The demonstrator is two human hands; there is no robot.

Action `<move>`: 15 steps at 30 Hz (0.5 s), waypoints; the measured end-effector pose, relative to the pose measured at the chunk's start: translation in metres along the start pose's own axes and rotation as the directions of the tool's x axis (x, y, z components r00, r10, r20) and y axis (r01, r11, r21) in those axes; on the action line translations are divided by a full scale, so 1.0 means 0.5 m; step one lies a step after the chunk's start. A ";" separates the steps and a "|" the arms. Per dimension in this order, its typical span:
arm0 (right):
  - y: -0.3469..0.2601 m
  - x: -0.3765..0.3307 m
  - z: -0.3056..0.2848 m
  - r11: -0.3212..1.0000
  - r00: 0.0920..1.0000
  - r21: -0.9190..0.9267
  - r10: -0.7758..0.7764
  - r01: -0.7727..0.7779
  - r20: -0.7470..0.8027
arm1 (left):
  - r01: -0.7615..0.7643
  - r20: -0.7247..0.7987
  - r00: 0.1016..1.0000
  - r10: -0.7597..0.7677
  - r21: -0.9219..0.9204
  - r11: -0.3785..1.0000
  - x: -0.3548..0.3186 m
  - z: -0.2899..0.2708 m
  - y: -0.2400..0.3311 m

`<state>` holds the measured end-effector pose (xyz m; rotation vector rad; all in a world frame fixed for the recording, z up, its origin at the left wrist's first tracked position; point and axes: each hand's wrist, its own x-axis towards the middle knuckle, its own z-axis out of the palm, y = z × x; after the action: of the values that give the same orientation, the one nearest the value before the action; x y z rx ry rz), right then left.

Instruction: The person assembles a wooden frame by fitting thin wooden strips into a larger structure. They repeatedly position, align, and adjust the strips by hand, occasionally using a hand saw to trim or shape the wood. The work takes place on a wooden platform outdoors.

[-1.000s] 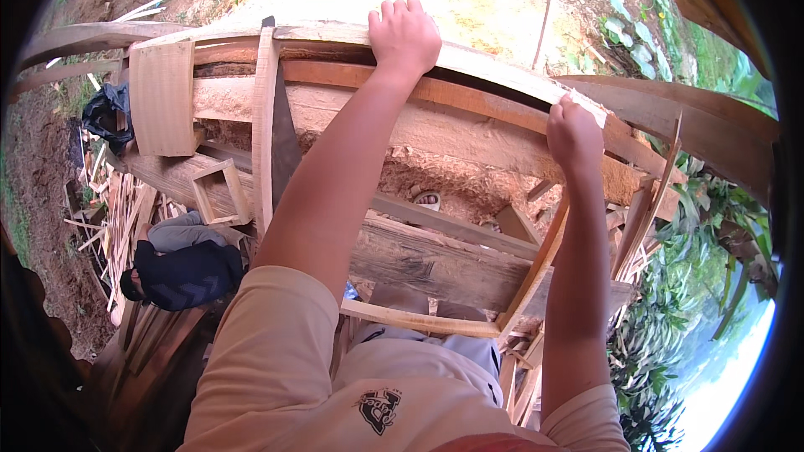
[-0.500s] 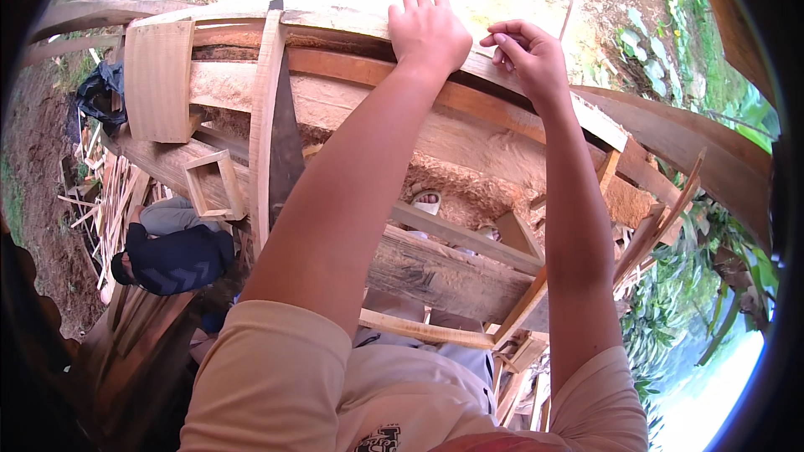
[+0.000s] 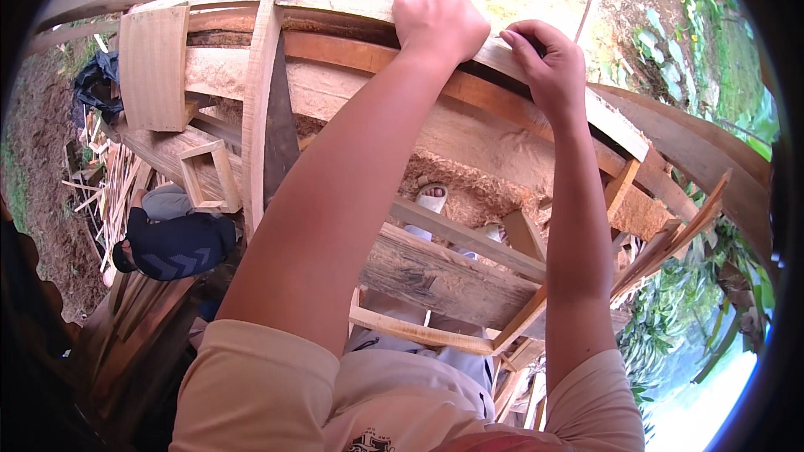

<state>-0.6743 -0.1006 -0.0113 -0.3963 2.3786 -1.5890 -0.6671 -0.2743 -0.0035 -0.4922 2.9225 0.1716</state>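
The pale plank (image 3: 335, 5) lies crosswise under the left hand (image 3: 437, 20), which closes over it, presumably for steadiness. The right hand (image 3: 554, 63) curls narrowly at the plank; whether it grips cannot be determined. A reddish-brown beam (image 3: 333, 49) runs along the plank's near side, apparently as framing.
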 end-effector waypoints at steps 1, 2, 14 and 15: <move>-0.001 -0.001 -0.004 0.995 0.998 -0.071 -0.067 0.066 -0.001 | -0.002 0.014 1.000 0.002 0.006 1.000 -0.001 -0.002 0.001; -0.001 -0.001 -0.007 0.981 0.991 -0.142 -0.133 0.132 0.003 | -0.001 0.014 1.000 0.001 0.008 1.000 -0.001 -0.003 0.001; -0.011 0.001 -0.005 0.961 0.968 -0.125 -0.238 0.246 0.080 | -0.015 0.018 1.000 0.015 0.001 1.000 -0.005 -0.008 -0.002; -0.006 0.001 -0.003 0.953 0.961 -0.130 -0.267 0.274 0.068 | -0.014 0.032 0.999 0.014 0.000 1.000 -0.005 -0.012 0.000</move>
<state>-0.6749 -0.1003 -0.0081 -0.8125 2.4906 -1.5020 -0.6657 -0.2746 0.0026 -0.4643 2.8953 0.1791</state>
